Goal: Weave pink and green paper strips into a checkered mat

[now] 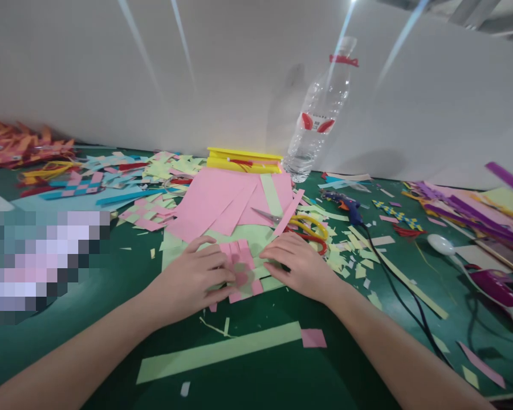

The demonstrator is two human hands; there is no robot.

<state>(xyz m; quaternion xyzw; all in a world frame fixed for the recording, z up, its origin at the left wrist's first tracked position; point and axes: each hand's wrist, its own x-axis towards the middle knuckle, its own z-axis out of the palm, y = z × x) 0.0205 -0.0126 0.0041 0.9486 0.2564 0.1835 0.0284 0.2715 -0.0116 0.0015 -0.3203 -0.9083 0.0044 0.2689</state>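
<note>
A small woven paper piece of pink and light green strips lies in front of me on the green table. My left hand is closed at its left side, fingers bent over the pink part and thumb along the near edge. On the other side, my right hand has its fingers curled toward the thumb at the light green strips that stick out to the right. The fingertips partly hide the strips. Under and behind the weave are light green sheets and pink sheets.
Scissors with yellow and red handles lie behind my right hand. A plastic bottle stands by the wall. On the right are a glue gun with a black cord and a white spoon. A green strip lies nearest me.
</note>
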